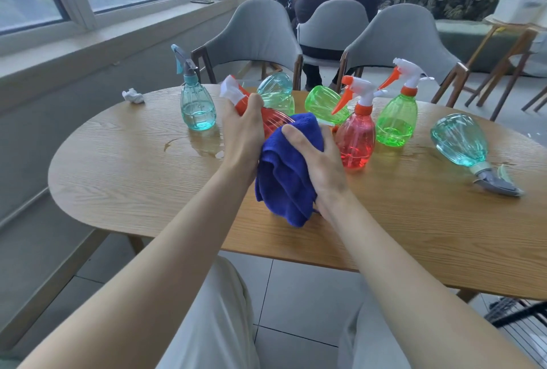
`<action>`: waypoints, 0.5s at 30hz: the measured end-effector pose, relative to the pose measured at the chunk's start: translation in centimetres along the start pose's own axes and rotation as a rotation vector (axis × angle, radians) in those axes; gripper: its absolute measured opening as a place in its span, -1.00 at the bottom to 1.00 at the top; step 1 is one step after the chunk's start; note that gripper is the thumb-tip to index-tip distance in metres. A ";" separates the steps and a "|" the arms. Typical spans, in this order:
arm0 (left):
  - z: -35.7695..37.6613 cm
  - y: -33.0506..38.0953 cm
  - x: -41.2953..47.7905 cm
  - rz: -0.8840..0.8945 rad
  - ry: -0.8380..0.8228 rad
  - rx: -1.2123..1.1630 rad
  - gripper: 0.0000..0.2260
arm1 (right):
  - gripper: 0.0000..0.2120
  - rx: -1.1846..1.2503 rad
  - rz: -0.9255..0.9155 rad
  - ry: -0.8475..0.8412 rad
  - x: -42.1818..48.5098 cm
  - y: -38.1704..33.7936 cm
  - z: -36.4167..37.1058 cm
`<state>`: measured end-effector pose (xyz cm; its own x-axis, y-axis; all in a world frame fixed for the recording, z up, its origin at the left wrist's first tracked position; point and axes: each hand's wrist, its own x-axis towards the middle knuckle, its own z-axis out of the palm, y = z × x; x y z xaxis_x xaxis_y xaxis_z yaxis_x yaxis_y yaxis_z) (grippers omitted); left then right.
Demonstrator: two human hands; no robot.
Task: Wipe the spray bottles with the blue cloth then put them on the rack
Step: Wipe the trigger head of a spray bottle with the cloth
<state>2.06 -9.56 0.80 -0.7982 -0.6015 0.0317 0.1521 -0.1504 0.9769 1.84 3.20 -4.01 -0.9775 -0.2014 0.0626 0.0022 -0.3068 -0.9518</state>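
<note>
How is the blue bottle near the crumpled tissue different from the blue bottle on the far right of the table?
The left teal bottle stands upright; the right teal bottle lies on its side. The left one's sprayer sits on top; the right one's points toward the near edge of the table. Both are see-through, ribbed, with grey-blue sprayers.

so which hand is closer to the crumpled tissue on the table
Left. The left hand, gripping a red bottle by its neck, is to the right of the tissue. The right hand, holding the blue cloth, is farther right still.
</note>
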 end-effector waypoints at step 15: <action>-0.2 0.0 -0.5 0.032 -0.082 0.052 -0.76 | -0.83 -0.198 -0.155 0.014 -1.1 -0.7 0.2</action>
<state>2.61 -9.43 0.75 -0.8388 -0.5389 0.0781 0.1496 -0.0902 0.9846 2.92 3.43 -3.30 -0.9659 -0.1528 0.2091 -0.1875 -0.1448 -0.9715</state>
